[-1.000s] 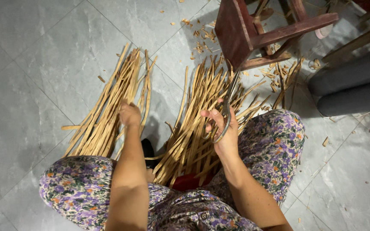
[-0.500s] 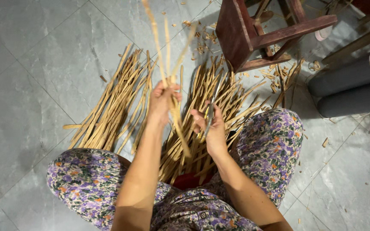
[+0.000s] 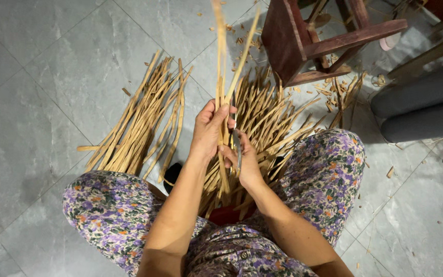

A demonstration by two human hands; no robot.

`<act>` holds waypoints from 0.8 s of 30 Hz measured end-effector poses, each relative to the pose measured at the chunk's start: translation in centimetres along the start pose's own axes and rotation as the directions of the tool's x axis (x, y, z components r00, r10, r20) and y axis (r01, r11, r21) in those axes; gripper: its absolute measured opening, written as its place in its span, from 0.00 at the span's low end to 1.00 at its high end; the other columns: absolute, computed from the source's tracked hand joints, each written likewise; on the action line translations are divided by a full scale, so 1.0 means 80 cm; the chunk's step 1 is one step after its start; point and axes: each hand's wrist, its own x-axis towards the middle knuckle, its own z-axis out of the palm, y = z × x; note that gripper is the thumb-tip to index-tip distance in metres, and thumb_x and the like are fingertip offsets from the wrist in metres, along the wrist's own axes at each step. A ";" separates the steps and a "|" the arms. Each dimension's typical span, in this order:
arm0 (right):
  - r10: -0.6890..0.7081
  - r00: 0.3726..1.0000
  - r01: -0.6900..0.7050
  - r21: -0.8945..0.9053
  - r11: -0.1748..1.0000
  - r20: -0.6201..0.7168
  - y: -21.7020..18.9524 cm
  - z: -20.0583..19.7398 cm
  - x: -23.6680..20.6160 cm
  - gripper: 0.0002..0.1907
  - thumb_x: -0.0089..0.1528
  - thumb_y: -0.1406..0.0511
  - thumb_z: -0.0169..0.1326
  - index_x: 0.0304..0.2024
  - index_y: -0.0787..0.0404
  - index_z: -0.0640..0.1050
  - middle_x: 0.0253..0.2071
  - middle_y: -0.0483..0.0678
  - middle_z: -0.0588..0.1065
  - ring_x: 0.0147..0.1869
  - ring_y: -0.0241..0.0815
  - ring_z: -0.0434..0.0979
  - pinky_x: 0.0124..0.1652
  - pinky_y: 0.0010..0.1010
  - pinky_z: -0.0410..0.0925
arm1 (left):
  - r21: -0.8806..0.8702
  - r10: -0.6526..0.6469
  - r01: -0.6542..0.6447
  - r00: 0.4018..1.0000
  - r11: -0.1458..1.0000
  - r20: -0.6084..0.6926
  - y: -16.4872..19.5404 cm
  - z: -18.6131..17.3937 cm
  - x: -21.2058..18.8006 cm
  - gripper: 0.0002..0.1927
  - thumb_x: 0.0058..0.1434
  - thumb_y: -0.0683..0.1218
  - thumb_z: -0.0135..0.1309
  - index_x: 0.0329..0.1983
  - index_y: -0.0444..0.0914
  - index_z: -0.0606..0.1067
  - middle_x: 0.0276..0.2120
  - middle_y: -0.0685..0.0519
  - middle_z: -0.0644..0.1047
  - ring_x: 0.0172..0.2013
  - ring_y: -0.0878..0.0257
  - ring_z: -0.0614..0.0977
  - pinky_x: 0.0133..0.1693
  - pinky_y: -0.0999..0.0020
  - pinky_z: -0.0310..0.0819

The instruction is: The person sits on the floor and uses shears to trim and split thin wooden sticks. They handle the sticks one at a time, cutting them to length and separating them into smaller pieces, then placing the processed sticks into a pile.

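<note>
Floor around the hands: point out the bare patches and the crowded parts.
Bare grey tile lies left of the left strip pile, and at lower right beside the knee. Crowded: the strip heap between the knees, and scraps under the wooden stool.

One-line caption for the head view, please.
Left hand grips upright bamboo strips; right hand holds a blade against them.

a home craft workspace: grey tiled floor, heaps of bamboo strips, wooden stool.

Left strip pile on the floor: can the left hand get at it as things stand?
Probably not right away: the left hand is closed on raised bamboo strips. The left pile lies uncovered beside the left knee, nothing blocking it.
</note>
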 end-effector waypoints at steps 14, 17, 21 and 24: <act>0.259 0.961 -0.247 -0.118 0.962 0.099 0.032 0.009 -0.009 0.34 0.56 0.63 0.67 0.62 0.61 0.70 0.31 0.43 0.76 0.23 0.30 0.70 0.23 0.21 0.66 | 0.123 0.138 -0.128 0.987 0.984 -0.078 0.058 -0.001 -0.010 0.12 0.69 0.51 0.57 0.47 0.38 0.78 0.30 0.56 0.80 0.22 0.75 0.72 0.25 0.81 0.65; 0.232 0.970 -0.219 -0.151 0.964 0.078 0.019 0.012 -0.009 0.35 0.56 0.62 0.67 0.64 0.59 0.70 0.28 0.43 0.73 0.22 0.31 0.69 0.22 0.21 0.65 | 0.167 0.162 -0.142 0.980 0.976 -0.116 0.063 -0.002 -0.015 0.10 0.68 0.49 0.58 0.45 0.38 0.78 0.27 0.56 0.79 0.20 0.76 0.68 0.22 0.82 0.59; 0.265 0.960 -0.276 -0.126 0.953 -0.091 -0.011 0.009 -0.004 0.36 0.55 0.57 0.64 0.65 0.53 0.67 0.32 0.42 0.79 0.24 0.32 0.75 0.24 0.22 0.73 | 0.177 0.199 -0.170 0.967 0.969 -0.161 0.073 -0.009 -0.024 0.09 0.67 0.46 0.59 0.45 0.36 0.79 0.26 0.56 0.77 0.18 0.76 0.64 0.20 0.81 0.53; 0.016 0.992 -0.032 -0.131 0.991 -0.125 -0.038 -0.004 -0.006 0.35 0.60 0.52 0.60 0.66 0.57 0.68 0.34 0.48 0.77 0.24 0.33 0.69 0.20 0.21 0.64 | 0.238 0.159 -0.108 0.966 0.965 -0.204 0.077 -0.013 -0.039 0.11 0.67 0.46 0.58 0.49 0.36 0.80 0.25 0.57 0.76 0.18 0.77 0.63 0.20 0.80 0.53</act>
